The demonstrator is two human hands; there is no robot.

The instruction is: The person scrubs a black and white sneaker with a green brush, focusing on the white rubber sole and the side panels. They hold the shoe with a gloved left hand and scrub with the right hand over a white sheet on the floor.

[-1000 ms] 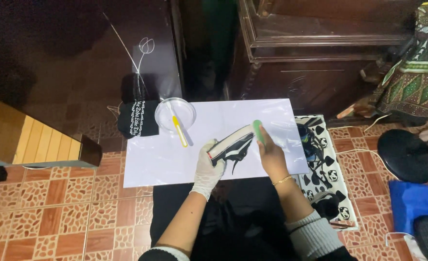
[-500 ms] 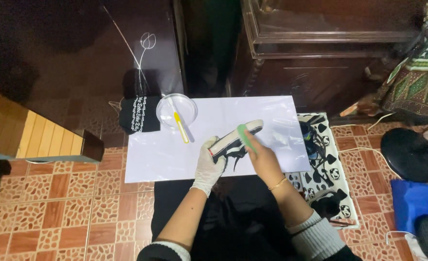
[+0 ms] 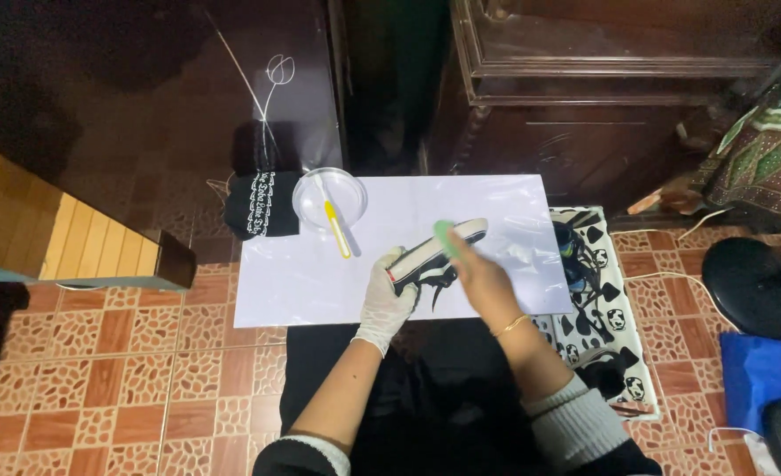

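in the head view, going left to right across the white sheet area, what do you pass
black sock → clear bowl with yellow brush → gloved left hand → black shoe → green sponge in right hand → patterned bag

No packages, signs or screens show in this view. The nearest thing to a label is the band of white printed markings running down the folded black cloth, which lies on the floor just beside the upper left corner of the white sheet; the markings are too small to make out.
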